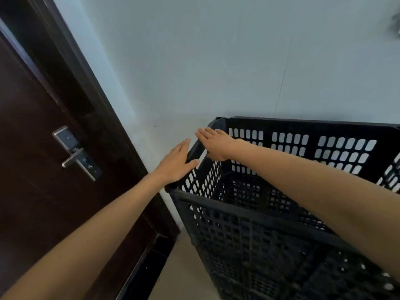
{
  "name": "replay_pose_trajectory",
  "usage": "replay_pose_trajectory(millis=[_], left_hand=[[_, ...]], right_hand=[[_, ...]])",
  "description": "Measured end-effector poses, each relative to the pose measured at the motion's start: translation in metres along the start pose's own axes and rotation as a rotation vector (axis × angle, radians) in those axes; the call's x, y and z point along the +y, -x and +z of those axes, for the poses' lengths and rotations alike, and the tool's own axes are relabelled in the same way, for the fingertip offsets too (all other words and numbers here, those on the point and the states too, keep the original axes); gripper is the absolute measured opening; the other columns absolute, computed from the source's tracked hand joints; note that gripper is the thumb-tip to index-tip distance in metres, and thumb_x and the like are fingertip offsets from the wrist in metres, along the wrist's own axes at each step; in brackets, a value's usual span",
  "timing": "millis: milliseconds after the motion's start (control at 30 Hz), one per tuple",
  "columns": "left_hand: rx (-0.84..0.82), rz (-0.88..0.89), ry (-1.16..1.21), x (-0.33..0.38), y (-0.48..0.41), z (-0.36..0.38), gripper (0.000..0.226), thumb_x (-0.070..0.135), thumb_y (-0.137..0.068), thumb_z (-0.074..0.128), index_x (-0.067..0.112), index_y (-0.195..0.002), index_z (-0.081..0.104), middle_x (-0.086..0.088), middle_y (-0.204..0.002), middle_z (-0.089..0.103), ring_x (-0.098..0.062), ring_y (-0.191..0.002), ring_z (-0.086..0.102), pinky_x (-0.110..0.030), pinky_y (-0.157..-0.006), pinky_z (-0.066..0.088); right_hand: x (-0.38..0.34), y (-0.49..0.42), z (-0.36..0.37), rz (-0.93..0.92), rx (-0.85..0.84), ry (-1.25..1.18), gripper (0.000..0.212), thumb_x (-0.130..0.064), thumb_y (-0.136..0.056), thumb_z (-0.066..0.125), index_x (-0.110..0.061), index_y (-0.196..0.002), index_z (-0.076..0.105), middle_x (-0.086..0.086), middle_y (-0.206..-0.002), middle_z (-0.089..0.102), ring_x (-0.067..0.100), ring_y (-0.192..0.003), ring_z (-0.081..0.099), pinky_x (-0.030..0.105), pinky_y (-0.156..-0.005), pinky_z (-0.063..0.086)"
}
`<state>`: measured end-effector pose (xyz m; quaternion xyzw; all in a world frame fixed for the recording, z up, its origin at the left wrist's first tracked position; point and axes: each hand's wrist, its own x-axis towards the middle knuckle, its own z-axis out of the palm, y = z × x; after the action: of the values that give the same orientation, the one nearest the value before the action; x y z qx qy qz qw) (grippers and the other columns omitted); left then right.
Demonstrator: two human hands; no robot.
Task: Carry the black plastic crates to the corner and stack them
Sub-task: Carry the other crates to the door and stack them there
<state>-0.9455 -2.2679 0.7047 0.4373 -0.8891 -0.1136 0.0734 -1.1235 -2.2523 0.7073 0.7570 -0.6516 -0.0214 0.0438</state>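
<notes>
Both hands up on the top crate (281, 191) now. It's a black perforated plastic one, sitting high against the pale wall (216, 61), in the corner by the dark door (43, 148). More black lattice shows below it, prob. another crate underneath, but the seam's hard to pick out.

Key relation: the crate's short left rim runs away from the person toward the wall, and both hands sit on that one edge. Left hand (175, 163) is nearer, flat, palm down on the outer side w/ thumb hooked over the rim. Right hand (213, 144) is further along, toward the far corner, arm reaching across the open top, fingers laid over the rim.

Grip state: both open, fingers extended, nothing clasped, just pressing. Looks like a nudge sideways to square it, not a lift. Long axis runs off right, out of view.
</notes>
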Motion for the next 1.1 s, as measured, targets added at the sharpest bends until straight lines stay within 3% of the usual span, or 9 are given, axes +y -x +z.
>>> replay_pose_trajectory(millis=[233,500,633,800,967,1100], left_hand=[[-0.045,0.054,0.06,0.01,-0.039,0.01,0.088,0.041,-0.096,0.052,0.014,-0.156,-0.007,-0.005,-0.165,0.0,-0.022,-0.152,0.009,-0.046,-0.121,0.021],[-0.023,0.091,0.072,0.005,-0.05,0.019,0.09,0.038,-0.095,0.054,0.021,-0.155,-0.011,-0.009,-0.163,0.015,-0.03,-0.145,0.03,-0.05,-0.113,0.036],[-0.045,0.092,0.018,0.005,-0.047,0.019,0.09,0.035,-0.094,0.055,0.02,-0.155,-0.009,-0.011,-0.161,0.02,-0.033,-0.141,0.037,-0.051,-0.109,0.04],[-0.056,0.089,-0.078,0.013,-0.043,0.009,0.091,0.031,-0.091,0.056,0.016,-0.156,-0.007,-0.018,-0.154,0.033,-0.039,-0.128,0.047,-0.052,-0.1,0.045],[0.018,0.136,-0.19,0.011,-0.042,0.012,0.092,0.033,-0.091,0.058,0.015,-0.156,-0.005,-0.012,-0.162,0.014,-0.036,-0.141,0.031,-0.05,-0.11,0.038],[0.028,0.19,-0.221,0.011,-0.043,0.013,0.089,0.034,-0.093,0.056,0.02,-0.156,-0.005,-0.01,-0.164,0.002,-0.035,-0.147,0.019,-0.05,-0.114,0.03]], right_hand=[[0.03,-0.023,0.012,0.123,0.02,-0.037,0.093,-0.012,-0.089,0.055,-0.012,-0.152,-0.013,0.008,-0.161,-0.012,0.023,-0.149,-0.011,0.044,-0.121,0.0],[0.032,-0.029,0.025,0.141,0.062,-0.139,0.104,-0.008,-0.082,0.062,-0.018,-0.153,-0.013,0.002,-0.161,-0.015,0.021,-0.148,-0.014,0.045,-0.121,0.005],[0.025,-0.025,0.018,0.173,0.008,-0.054,0.101,-0.007,-0.085,0.06,-0.017,-0.152,-0.015,0.003,-0.161,-0.017,0.022,-0.148,-0.014,0.047,-0.121,0.004],[0.009,-0.018,-0.01,0.316,-0.08,0.13,0.085,-0.021,-0.096,0.051,-0.017,-0.153,-0.012,0.007,-0.161,-0.014,0.027,-0.148,-0.013,0.048,-0.12,0.01],[0.0,0.024,0.001,0.419,-0.023,0.033,0.087,-0.023,-0.095,0.049,-0.009,-0.151,-0.016,0.009,-0.162,-0.011,0.029,-0.149,-0.007,0.049,-0.118,0.019],[0.027,0.076,0.008,0.482,-0.112,0.0,0.088,-0.024,-0.093,0.052,-0.013,-0.152,-0.013,0.008,-0.162,-0.006,0.031,-0.149,-0.001,0.05,-0.118,0.019]])
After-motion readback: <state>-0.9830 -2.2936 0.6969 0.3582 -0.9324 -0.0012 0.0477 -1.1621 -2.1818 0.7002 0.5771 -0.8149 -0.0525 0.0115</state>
